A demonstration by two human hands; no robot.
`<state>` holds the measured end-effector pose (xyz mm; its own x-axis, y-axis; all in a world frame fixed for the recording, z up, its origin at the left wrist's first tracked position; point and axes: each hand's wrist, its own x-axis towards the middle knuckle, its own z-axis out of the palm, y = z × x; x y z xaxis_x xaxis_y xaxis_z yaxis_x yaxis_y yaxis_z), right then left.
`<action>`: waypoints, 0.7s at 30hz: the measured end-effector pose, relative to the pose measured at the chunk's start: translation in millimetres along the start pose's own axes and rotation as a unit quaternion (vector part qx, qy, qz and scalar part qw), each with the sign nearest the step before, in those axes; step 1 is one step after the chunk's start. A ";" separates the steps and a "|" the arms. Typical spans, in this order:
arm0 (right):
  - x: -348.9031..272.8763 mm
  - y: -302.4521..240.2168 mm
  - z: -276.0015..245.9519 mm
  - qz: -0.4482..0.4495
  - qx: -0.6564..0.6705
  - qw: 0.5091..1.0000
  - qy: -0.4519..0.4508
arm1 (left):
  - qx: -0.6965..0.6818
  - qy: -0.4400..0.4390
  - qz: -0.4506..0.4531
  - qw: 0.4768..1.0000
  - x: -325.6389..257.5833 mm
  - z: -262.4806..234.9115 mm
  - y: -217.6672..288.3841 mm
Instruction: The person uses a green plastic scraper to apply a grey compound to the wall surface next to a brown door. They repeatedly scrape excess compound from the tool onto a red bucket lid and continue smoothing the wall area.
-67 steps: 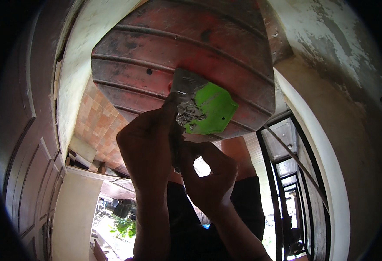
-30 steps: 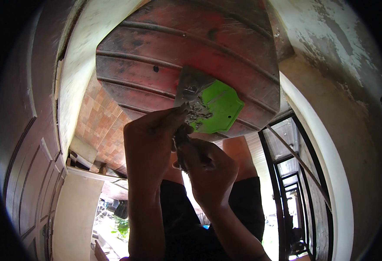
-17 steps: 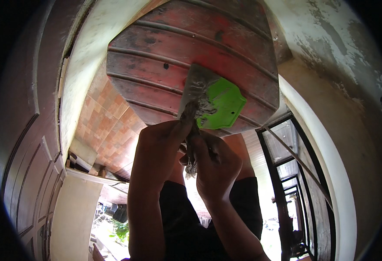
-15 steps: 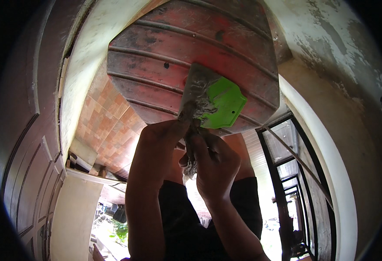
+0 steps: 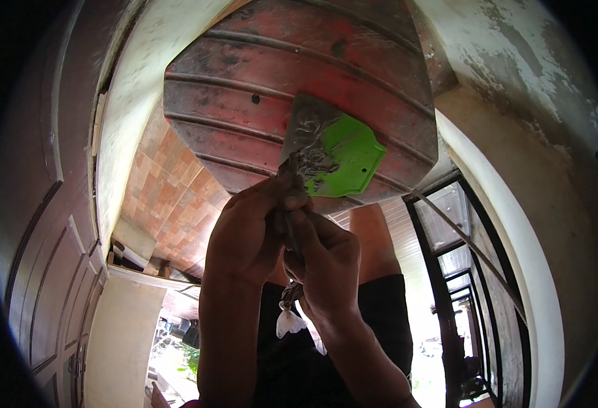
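Note:
Fingers pinched, my left hand (image 5: 255,211) and my right hand (image 5: 329,255) meet around a narrow, grey-smeared crumpled bundle. Its bunched white end (image 5: 290,322) hangs below my right hand and looks like thin plastic or cloth; the frames do not settle which. Most of the bundle is hidden by my fingers. Just beyond my fingertips, a flat green plastic piece (image 5: 355,160) with a small hole lies on a red ridged board (image 5: 244,64). Thick grey paste (image 5: 312,163) covers part of the green piece, and its darker left part is coated grey.
My bare knees and black shorts (image 5: 333,367) are below the board. A panelled brown door (image 5: 47,292) stands at the left, beside brown floor tiles (image 5: 170,197). To the right are a dark-framed window (image 5: 449,251) and a stained wall (image 5: 537,75).
My hands have come closer together, the right moving slightly left. The bundle's white end now dangles lower, below my right hand. The board and green piece sit slightly higher in view.

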<state>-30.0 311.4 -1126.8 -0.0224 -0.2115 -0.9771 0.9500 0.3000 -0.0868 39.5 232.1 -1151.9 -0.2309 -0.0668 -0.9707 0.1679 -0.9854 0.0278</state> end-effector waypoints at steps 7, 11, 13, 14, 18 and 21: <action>-5.7 3.4 -2.5 -0.107 -0.203 0.973 0.036 | -0.011 0.017 -0.014 1.000 2.1 -4.7 1.4; -9.4 2.2 -3.1 -0.186 -0.283 0.939 0.060 | -0.002 -0.006 -0.007 1.000 7.6 -4.5 2.8; -10.6 2.3 -3.8 -0.209 -0.298 0.929 0.067 | 0.022 0.022 0.012 0.999 9.1 -1.6 2.1; -11.2 2.6 -4.3 -0.217 -0.309 0.923 0.069 | 0.042 0.057 0.029 0.997 9.0 0.7 0.2; -13.2 4.0 -7.2 -0.225 -0.353 0.906 0.061 | 0.151 0.131 0.073 0.977 3.5 8.9 0.2; -14.0 5.5 -7.8 -0.213 -0.300 0.928 0.053 | 0.179 0.128 0.108 0.970 -0.4 14.6 1.0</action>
<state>-26.9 323.3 -1115.2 -0.4174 -0.3464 -0.8401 0.5039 0.6811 -0.5313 25.8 228.9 -1148.0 0.0253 -0.2819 -0.9591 -0.1677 -0.9470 0.2740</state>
